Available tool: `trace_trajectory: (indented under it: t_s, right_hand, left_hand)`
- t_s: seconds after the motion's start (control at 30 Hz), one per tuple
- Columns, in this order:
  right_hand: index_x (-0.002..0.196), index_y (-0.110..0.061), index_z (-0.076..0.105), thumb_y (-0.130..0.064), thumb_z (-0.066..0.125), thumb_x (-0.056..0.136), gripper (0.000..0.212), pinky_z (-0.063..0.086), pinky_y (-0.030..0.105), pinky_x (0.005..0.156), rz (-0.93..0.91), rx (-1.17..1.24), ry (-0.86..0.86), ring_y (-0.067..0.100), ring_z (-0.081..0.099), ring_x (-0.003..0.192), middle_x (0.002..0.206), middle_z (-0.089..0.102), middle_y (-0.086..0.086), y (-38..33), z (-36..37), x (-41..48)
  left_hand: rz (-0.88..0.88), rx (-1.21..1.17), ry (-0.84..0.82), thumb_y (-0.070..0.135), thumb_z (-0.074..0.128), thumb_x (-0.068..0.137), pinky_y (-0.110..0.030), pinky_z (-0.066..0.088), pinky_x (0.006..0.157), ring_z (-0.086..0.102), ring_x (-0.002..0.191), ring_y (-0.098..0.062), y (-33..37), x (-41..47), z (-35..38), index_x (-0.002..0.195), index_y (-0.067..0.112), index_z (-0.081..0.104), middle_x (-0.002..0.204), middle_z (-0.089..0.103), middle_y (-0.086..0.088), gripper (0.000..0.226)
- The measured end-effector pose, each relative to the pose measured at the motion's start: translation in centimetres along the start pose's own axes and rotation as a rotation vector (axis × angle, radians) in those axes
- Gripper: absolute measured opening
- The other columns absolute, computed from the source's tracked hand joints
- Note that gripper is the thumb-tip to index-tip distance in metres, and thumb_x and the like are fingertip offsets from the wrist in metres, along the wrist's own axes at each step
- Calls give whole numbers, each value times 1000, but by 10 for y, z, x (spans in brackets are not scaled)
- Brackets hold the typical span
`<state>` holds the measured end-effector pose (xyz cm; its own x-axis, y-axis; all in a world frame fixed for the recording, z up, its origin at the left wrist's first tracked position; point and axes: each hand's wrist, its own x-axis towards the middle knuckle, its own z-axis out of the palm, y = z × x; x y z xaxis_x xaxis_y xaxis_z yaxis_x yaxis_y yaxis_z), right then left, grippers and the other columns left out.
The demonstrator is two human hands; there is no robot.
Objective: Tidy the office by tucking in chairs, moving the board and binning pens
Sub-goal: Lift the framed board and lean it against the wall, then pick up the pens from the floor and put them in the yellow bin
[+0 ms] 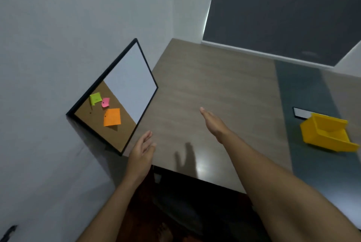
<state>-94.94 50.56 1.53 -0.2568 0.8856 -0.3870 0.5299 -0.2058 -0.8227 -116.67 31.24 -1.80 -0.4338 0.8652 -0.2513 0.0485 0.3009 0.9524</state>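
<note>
Head view.

Left hand (141, 151): fingers spread, empty, hovering over the near edge of the tabletop (211, 93), just beside the board's near lower corner, not touching it.

Right hand (212, 123): flat, fingers held together, empty, raised over the tabletop middle; its shadow falls below it.

Board (125, 93): black-framed, half white, half cork, beyond and to the left of the left hand, its lower edge on the tabletop, tilted back against the wall (58, 36). Three pinned notes on the cork: green (95, 98), pink (105, 102), orange (112, 117).

Risk: the board rests only on its edge; a one-handed pull at that corner would likely let it slide or tip flat, and the notes could shake loose.

Yellow bin (328, 132): well to the right of the right hand, on the grey strip; its visible interior looks empty, no pens seen. Small white-faced item (301, 113) just behind it, unidentifiable.

Chairs: none in view.
</note>
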Motion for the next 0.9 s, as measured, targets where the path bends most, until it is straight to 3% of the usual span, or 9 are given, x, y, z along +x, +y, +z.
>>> trace_trajectory:
  t_s: [0.07, 0.17, 0.27, 0.33, 0.4, 0.5, 0.6, 0.77, 0.9]
  right_hand:
    - [158, -5, 54, -52, 46, 115, 65, 33, 37, 124, 14, 4, 35, 27, 45, 156, 166, 52, 11, 20, -28, -19]
    - [153, -5, 60, -53, 48, 113, 64, 37, 41, 123, 31, 11, 56, 29, 52, 151, 159, 59, 13, 54, -67, -50]
    - [148, -7, 66, -51, 54, 112, 58, 41, 37, 117, 26, 30, 80, 27, 57, 145, 153, 65, 12, 94, -105, -84]
    - [144, -9, 69, -50, 58, 111, 53, 42, 32, 110, 11, 32, 115, 23, 61, 139, 147, 69, 8, 121, -130, -107]
    - [145, -9, 68, -47, 58, 111, 52, 41, 30, 106, 5, 22, 148, 18, 61, 131, 143, 69, 6, 146, -156, -133]
    - [150, -10, 64, -44, 59, 112, 51, 41, 30, 108, -13, 20, 181, 18, 59, 135, 147, 66, 5, 189, -192, -171]
    - [150, -12, 64, -40, 59, 112, 47, 41, 28, 108, -18, 32, 241, 19, 59, 138, 149, 66, 5, 236, -224, -212]
    - [145, -9, 68, -30, 61, 112, 39, 43, 28, 103, 45, 75, 339, 22, 62, 136, 145, 68, 8, 307, -271, -284]
    - [146, -12, 67, -31, 60, 113, 39, 43, 27, 104, 123, 160, 411, 15, 60, 132, 147, 67, 5, 359, -302, -345]
  left_hand:
    - [30, 11, -36, 12, 60, 108, -14, 46, 104, 55, 127, 12, 6, -11, 21, 155, 19, 53, 152, 60, 8, 48]
    - [61, 43, -80, 15, 61, 107, -25, 47, 112, 57, 134, 0, 15, -34, 54, 154, 21, 55, 150, 61, 11, 47]
    - [101, 105, -110, 14, 61, 108, -3, 47, 94, 57, 136, -8, 22, -65, 91, 154, 17, 54, 149, 61, 7, 47]
    - [122, 134, -137, 14, 61, 108, -2, 47, 93, 57, 136, -8, 24, -87, 116, 154, 16, 55, 149, 62, 6, 46]
    - [140, 157, -182, 16, 62, 108, -15, 49, 105, 57, 136, -7, 26, -109, 141, 152, 18, 57, 149, 62, 9, 44]
    - [151, 172, -241, 17, 62, 108, -35, 48, 117, 59, 137, -10, 24, -137, 183, 149, 21, 60, 148, 64, 10, 41]
    - [167, 201, -311, 21, 62, 108, -24, 47, 107, 59, 137, -9, 19, -168, 227, 147, 27, 61, 147, 64, 14, 39]
    - [192, 239, -479, 26, 61, 109, -20, 45, 103, 57, 138, -5, 12, -223, 299, 146, 34, 62, 149, 62, 17, 38]
    - [188, 288, -637, 29, 60, 109, -31, 47, 114, 57, 138, -4, 12, -261, 355, 145, 38, 62, 148, 63, 13, 37]
